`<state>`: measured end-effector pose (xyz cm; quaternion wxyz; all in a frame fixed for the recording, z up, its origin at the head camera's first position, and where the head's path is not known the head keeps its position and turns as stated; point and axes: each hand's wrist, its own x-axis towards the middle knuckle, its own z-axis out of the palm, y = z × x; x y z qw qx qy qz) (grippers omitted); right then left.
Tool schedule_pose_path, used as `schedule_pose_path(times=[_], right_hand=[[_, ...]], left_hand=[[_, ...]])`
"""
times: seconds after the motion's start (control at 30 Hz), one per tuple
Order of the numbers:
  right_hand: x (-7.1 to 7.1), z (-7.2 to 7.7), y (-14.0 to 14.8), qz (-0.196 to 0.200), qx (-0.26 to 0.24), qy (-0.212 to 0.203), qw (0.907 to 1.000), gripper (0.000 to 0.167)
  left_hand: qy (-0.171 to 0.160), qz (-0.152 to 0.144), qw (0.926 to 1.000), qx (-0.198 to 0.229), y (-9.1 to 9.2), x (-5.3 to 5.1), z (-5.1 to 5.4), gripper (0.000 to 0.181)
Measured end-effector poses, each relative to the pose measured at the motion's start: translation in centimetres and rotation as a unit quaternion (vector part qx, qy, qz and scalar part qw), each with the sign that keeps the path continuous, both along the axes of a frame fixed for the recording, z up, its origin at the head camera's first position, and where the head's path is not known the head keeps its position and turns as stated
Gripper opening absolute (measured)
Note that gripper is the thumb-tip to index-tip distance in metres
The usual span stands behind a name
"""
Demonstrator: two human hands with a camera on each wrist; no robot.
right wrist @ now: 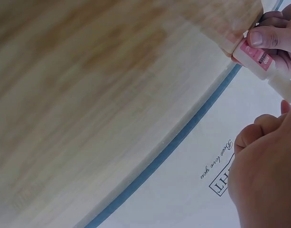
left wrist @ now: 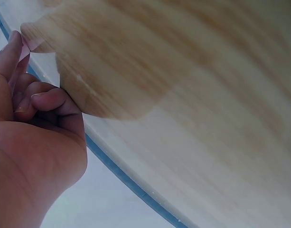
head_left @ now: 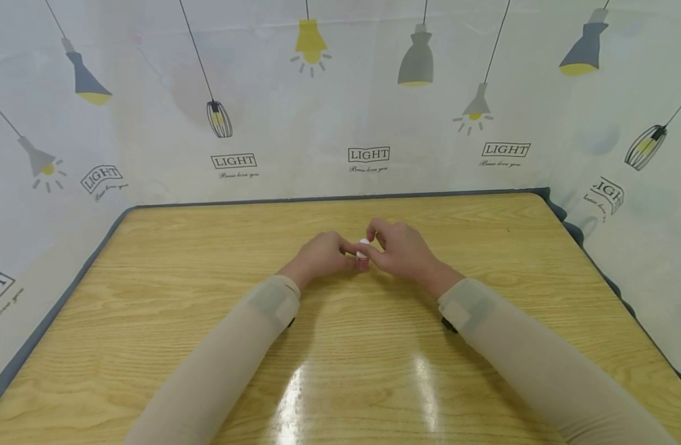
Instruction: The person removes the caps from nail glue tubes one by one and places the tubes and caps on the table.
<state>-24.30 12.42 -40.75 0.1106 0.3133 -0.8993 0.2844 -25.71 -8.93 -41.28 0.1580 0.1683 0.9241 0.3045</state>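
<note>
A small white bottle [head_left: 363, 262] with a pink label stands upright or nearly so at the middle of the table, between both hands. My left hand [head_left: 325, 254] grips its body, and the thumb lies across the bottle [right wrist: 252, 58] in the right wrist view. With thumb and forefinger, my right hand [head_left: 404, 249] pinches the white cap [head_left: 365, 241] at the top. The right fingers partly cover the cap [right wrist: 281, 86] from the right wrist. In the left wrist view, the left hand [left wrist: 41, 137] hides most of the bottle.
Under the hands lies a wood-grain table [head_left: 340, 371] with a dark blue-grey edge. A pale curtain [head_left: 296, 111] printed with lamps surrounds its back and sides. Beige sleeves [head_left: 224, 364] cover both forearms.
</note>
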Motion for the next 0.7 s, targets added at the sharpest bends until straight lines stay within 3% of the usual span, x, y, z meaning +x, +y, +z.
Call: schedule_pose_path(times=[0.7], right_hand=[[-0.11,-0.03,0.10,0.035,-0.015,0.015,0.9991,0.014]], left_hand=[[0.002,0.000,1.0000,-0.008,0.12,0.00,0.15,0.030]])
